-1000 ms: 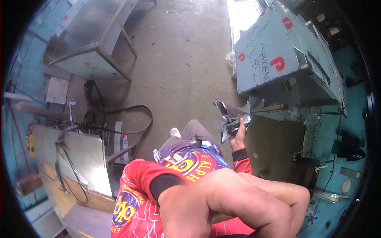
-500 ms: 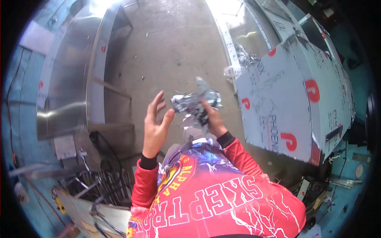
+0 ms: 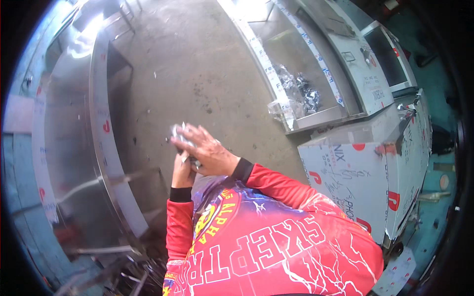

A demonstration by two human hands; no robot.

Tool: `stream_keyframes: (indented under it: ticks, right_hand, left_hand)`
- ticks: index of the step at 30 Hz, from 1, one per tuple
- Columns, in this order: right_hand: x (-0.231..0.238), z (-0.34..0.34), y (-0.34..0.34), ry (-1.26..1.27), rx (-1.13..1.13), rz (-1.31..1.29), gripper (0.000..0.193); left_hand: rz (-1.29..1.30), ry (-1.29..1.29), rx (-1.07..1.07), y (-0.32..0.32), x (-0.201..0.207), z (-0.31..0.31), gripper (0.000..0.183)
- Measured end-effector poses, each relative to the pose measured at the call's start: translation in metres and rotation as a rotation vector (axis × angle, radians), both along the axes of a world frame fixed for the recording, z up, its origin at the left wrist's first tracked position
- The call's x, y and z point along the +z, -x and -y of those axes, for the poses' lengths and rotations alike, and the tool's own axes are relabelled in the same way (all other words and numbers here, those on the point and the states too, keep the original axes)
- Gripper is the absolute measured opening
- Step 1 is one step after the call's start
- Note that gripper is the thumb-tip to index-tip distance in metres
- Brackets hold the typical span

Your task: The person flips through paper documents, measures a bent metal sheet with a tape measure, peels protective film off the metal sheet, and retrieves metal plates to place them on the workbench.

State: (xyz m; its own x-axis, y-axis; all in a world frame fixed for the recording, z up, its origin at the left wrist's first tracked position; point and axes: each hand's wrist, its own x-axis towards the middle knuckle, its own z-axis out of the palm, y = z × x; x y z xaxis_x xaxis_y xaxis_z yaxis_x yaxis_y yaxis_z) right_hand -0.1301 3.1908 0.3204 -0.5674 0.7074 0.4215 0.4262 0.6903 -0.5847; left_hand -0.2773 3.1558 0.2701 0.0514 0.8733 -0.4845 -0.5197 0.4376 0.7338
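A wad of crumpled silvery film [image 3: 178, 133] is squeezed between my two hands in front of my body. My right hand [image 3: 210, 152] lies across the top of it, its fingers bent over the wad. Beneath, my left hand [image 3: 182, 170] supports the wad from below. Most of the left fingers are hidden behind the right hand and the film. Bits of the silvery film stick out past the fingertips and between the palms.
On the left stands a long stainless steel bench [image 3: 74, 133]. To the right are a steel frame panel [image 3: 269, 74] with more crumpled film [image 3: 308, 96] on it and a film-covered metal box [image 3: 345, 163]. Concrete floor [image 3: 197, 74] runs between them. Metal scraps [image 3: 131, 276] lie at lower left.
The hands were apart, with the film in my right hand. They have come together on the left, and the film is pressed into a smaller wad. The view has shifted too.
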Motion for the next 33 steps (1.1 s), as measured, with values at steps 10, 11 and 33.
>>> stream_keyframes:
  ticks: [10, 11, 33]
  right_hand:
    - [-0.014, -0.152, -0.063, 0.285, -0.236, 0.032, 0.055]
    - [-0.027, -0.165, -0.068, 0.226, -0.215, 0.007, 0.049]
    - [-0.254, 0.043, -0.128, 0.681, -1.904, -0.224, 0.050]
  left_hand:
    - [0.255, 0.138, -0.751, -0.033, -0.015, -0.226, 0.034]
    - [0.304, 0.046, -0.785, -0.036, -0.019, -0.241, 0.038]
    - [-1.129, -1.215, -1.923, -0.118, -0.165, -0.455, 0.049]
